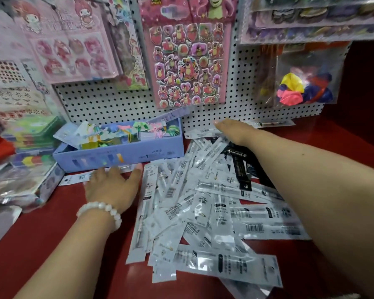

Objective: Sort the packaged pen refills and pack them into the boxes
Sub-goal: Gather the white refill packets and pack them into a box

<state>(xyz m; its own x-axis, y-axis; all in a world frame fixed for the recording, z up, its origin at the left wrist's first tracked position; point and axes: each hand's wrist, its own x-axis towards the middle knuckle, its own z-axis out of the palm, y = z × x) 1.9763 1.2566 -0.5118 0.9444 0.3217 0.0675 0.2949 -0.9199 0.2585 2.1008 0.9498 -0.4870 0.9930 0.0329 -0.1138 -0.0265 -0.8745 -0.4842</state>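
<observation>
Reaching with the right hand [229, 130] toward twelve o'clock, palm down and fingers loose, holding nothing — touching one long white plastic refill packet [203, 133] lying crosswise, nine-to-three. Resting the left hand [111, 184], flat and empty, beside the open lilac cardboard box [125, 155] — nearer it than the right. Sprawling at five o'clock, the heap of clear-and-white refill sleeves [203, 212].

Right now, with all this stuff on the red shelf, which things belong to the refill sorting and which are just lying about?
For the job:
- pile of packaged refills
- black refill packets
- single refill packet by the left hand
- right hand, reaching over the pile's far end

Lying about:
- blue box, already holding colourful trinkets
- bear sticker sheet
- bag of balloons
- pegboard
</observation>
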